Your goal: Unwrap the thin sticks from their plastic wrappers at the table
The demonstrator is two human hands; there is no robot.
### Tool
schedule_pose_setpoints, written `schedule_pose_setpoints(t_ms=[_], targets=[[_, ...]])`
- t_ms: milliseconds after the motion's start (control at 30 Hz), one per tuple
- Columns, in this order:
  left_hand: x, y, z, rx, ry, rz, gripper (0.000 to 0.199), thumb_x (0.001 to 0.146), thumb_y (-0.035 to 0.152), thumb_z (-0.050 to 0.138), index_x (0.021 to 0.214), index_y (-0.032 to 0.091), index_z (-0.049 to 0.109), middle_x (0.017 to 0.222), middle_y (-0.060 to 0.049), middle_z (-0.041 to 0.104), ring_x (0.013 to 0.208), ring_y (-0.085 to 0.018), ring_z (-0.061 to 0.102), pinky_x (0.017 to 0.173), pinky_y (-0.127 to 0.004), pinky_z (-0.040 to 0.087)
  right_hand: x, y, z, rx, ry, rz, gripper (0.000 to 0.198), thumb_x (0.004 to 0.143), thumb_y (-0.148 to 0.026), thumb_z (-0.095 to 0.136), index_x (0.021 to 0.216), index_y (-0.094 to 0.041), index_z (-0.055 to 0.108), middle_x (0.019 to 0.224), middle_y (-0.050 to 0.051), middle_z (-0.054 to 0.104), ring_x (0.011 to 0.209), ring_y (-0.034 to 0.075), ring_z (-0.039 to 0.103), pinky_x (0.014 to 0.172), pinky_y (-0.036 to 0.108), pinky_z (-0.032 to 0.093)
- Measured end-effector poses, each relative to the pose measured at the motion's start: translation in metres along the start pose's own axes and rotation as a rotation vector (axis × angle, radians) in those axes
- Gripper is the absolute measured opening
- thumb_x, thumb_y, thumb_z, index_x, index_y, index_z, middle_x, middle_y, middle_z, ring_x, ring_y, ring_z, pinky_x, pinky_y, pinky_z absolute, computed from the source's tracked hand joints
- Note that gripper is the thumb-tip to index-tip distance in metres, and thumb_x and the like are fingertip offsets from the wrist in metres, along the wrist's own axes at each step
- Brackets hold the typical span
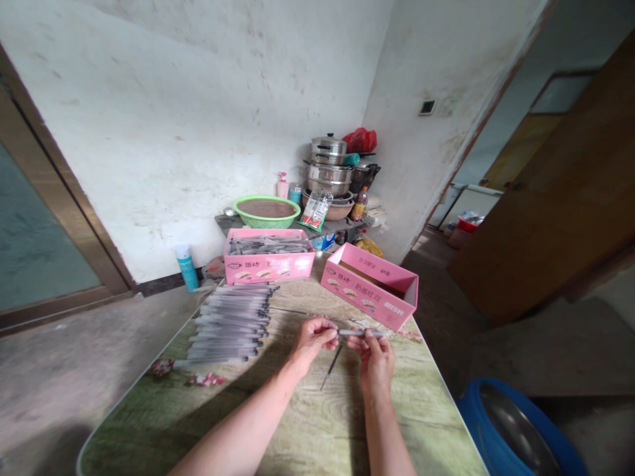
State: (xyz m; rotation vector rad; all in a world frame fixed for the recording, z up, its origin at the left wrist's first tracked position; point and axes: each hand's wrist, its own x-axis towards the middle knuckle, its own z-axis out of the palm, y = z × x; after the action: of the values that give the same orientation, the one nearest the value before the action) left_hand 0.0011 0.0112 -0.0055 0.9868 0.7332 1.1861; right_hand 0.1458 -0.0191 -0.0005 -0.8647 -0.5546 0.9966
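Note:
A slim pale grey pen (351,332) is held level above the table between my two hands. My left hand (313,338) pinches its left end with thumb and fingertips. Around the right part of the barrel, the fingers of my right hand (376,354) are closed. Just below lies a thin dark pen refill (331,369), slanting on the tabletop. To the left, a row of grey pens (228,324) with dark ends lies side by side. Behind them, a pink box (268,270) is filled with many thin grey pieces. A second pink box (370,291) stands tilted at right.
The wood-patterned table (278,430) has a rounded left corner. Beyond it, a low stand holds a green basin (266,218), stacked steel pots (330,173) and bottles. A blue spray can (186,268) stands at left. A blue tub (516,426) sits by the table's right edge.

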Motion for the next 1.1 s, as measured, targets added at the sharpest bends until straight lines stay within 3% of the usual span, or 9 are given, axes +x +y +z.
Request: schedule_pose_setpoints(t_ms=[633, 900, 1100], targets=[[0.0005, 0.0002, 0.0006, 0.001, 0.021, -0.023, 0.036, 0.064, 0.038, 0.081, 0.082, 0.010, 0.068, 0.067, -0.005, 0.067, 0.060, -0.014, 0.062, 0.059, -0.027, 0.051, -0.0009, 0.0006, 0.0016, 0.006, -0.028, 0.023, 0.027, 0.068, -0.031, 0.080, 0.079, -0.017, 0.061, 0.070, 0.002, 0.074, 0.056, 0.017, 0.070, 0.054, 0.026, 0.060], [-0.0032, 0.0029, 0.0010, -0.032, 0.016, -0.069, 0.047, 0.073, 0.053, 0.072, 0.088, 0.010, 0.066, 0.072, -0.007, 0.068, 0.058, -0.015, 0.063, 0.053, -0.025, 0.049, -0.0007, -0.0008, 0.0012, 0.019, -0.013, 0.012, 0.028, 0.066, -0.032, 0.081, 0.078, -0.016, 0.062, 0.070, 0.002, 0.074, 0.056, 0.016, 0.070, 0.054, 0.026, 0.060], [-0.0017, 0.0042, 0.0013, -0.026, -0.013, -0.055, 0.039, 0.067, 0.045, 0.078, 0.079, 0.010, 0.066, 0.064, -0.005, 0.065, 0.055, -0.013, 0.059, 0.052, -0.024, 0.046, -0.0011, 0.0008, 0.0013, 0.006, -0.026, 0.017, 0.027, 0.068, -0.032, 0.080, 0.080, -0.016, 0.062, 0.072, 0.003, 0.074, 0.056, 0.016, 0.070, 0.054, 0.026, 0.059]])
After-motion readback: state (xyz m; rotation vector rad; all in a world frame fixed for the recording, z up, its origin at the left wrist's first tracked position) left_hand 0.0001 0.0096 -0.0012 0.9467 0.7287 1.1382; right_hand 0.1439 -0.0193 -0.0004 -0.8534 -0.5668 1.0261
